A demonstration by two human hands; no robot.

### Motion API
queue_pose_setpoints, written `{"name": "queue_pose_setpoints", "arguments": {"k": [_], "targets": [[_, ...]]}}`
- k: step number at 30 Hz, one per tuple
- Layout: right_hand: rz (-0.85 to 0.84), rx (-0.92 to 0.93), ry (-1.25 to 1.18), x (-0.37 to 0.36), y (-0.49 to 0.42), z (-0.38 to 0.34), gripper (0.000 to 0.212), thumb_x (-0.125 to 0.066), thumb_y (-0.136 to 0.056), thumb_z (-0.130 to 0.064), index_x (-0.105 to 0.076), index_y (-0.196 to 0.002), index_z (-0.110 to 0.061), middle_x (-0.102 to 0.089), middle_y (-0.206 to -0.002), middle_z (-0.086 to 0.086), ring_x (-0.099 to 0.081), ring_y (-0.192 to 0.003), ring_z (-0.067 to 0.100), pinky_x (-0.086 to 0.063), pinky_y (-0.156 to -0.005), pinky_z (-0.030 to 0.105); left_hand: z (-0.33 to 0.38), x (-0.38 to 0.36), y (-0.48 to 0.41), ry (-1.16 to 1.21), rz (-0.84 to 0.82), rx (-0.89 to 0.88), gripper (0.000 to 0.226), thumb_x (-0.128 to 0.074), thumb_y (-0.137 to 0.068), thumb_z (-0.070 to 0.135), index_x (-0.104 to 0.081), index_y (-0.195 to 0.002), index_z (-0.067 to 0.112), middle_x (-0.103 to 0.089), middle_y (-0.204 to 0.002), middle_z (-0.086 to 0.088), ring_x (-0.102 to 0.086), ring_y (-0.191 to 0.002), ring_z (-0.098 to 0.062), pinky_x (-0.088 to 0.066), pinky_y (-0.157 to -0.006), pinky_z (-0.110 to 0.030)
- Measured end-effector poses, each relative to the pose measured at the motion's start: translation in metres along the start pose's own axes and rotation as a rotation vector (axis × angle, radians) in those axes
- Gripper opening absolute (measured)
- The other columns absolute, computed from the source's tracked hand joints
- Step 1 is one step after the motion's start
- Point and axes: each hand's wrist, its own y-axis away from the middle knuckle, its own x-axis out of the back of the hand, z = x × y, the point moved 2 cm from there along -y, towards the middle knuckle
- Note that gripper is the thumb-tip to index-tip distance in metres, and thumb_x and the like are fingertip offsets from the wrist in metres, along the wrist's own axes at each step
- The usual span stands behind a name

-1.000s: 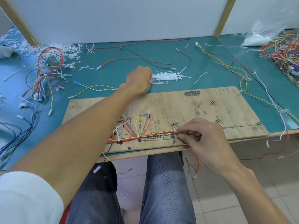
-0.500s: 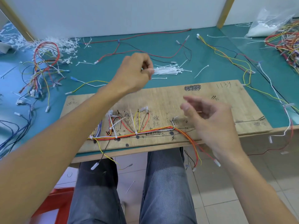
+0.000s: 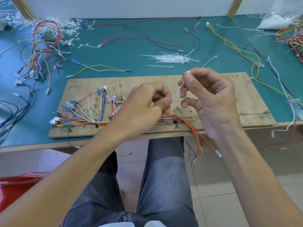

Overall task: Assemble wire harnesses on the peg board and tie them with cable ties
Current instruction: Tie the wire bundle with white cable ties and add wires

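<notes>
A single white cable tie [image 3: 177, 90] is held slantwise between both hands at the centre of the frame. Its upper end is pinched between the thumb and forefinger of the right hand [image 3: 211, 99], whose other fingers are loosely curled. Its lower end is pinched in the curled fingers of the left hand [image 3: 147, 104]. Both hands are raised above the wooden peg board [image 3: 246, 99], which lies along the near edge of the green table mat [image 3: 131, 46]. Just below the hands, the wire harness [image 3: 91, 118] is laid across the board. Its blue, white, red and yellow branches are fanned out toward the left of the board and gathered into an orange-red trunk. The trunk's free ends [image 3: 195, 136] are draped over the board's front edge, right of centre. Whether the tie touches the harness cannot be told. Beyond the board, at upper centre, a heap of white cable ties [image 3: 173, 58] is spread on the mat, with a yellow-and-white lead [image 3: 101, 68] to its left. A tangle of loose wires [image 3: 42, 46] is seen at the upper left, beside white tie offcuts [image 3: 65, 27]. Another wire pile [image 3: 293, 36] and a clear plastic bag [image 3: 278, 15] are seen at the upper right. Grey jeans [image 3: 164, 177] fill the lower centre.
</notes>
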Motion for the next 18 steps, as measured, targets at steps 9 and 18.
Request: {"name": "queue_pose_setpoints", "arguments": {"k": [9, 18], "targets": [[-0.131, -0.161, -0.048, 0.009, -0.012, 0.005, 0.005, -0.069, -0.099, -0.012, -0.070, -0.095, -0.010, -0.060, -0.088, 0.012, -0.052, -0.071, 0.019, -0.044, -0.054, 0.028, 0.003, -0.016, 0.012, -0.068, 0.073, -0.066, 0.019, -0.057, -0.104, 0.008, -0.061, -0.090, 0.021, -0.074, -0.073, 0.011, -0.057, -0.065, 0.000, -0.035, -0.061, -0.009], [0.004, 0.062, 0.499, 0.008, -0.031, 0.016, 0.012, -0.069, -0.101, -0.011, -0.062, -0.091, -0.014, -0.070, -0.080, 0.004, -0.064, -0.065, 0.014, -0.056, -0.066, 0.027, -0.023, -0.030, 0.036, -0.730, 0.338, -0.230, 0.015, -0.065, -0.099, 0.039, -0.071, -0.100, 0.025, -0.067, -0.105, 0.012, -0.055, -0.107, -0.024, -0.035, -0.093, -0.042]]}}
